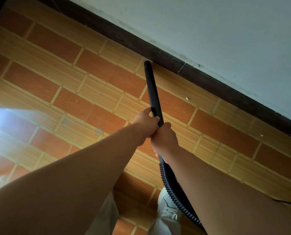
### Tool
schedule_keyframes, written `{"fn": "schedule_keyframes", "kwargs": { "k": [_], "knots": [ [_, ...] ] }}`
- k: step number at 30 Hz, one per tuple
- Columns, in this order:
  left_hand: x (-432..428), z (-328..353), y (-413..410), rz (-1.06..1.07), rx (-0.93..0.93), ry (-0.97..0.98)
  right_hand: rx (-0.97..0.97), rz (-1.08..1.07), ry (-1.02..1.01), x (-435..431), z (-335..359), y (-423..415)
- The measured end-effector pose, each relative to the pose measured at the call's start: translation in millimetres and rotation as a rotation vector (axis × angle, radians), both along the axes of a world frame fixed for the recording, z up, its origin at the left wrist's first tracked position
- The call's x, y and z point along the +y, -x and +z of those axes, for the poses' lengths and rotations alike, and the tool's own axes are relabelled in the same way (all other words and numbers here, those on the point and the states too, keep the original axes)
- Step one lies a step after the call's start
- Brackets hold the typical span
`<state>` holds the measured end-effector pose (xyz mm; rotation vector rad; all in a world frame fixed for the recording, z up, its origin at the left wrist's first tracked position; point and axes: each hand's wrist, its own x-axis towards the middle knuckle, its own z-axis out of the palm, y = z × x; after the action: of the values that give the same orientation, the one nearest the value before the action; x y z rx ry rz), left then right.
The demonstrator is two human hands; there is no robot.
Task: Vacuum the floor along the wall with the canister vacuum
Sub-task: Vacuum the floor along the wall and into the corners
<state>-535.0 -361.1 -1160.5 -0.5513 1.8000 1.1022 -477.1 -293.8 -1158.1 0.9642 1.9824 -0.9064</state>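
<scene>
Near the baseboard (166, 60), black wand (152, 89) tip, left hand (145, 123) and right hand (164, 139) fingers wrapped tightly around it

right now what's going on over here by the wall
A person is working a black vacuum wand with two bare hands. The left grip wraps the tube further forward. The right grip holds it just behind, above where the ribbed hose joins. The wand's tip is down at the tiled floor, close to the dark baseboard. A white speck lies on the floor to the right of the wand, not yet picked up.
</scene>
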Motion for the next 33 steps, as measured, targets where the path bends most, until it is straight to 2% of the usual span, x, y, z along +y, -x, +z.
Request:
{"fn": "schedule_keyframes", "kwargs": {
  "k": [14,23,33],
  "knots": [
    [18,1,-21,-0.033,-0.019,0.031,-0.02,-0.002,-0.009,18,0,-23],
    [30,11,-66,-0.036,-0.098,0.047,-0.036,0.031,-0.008,32,9,-73],
    [6,10,-26,0.043,-0.053,0.062,-0.039,0.084,0.085,15,8,-16]
  ]
}}
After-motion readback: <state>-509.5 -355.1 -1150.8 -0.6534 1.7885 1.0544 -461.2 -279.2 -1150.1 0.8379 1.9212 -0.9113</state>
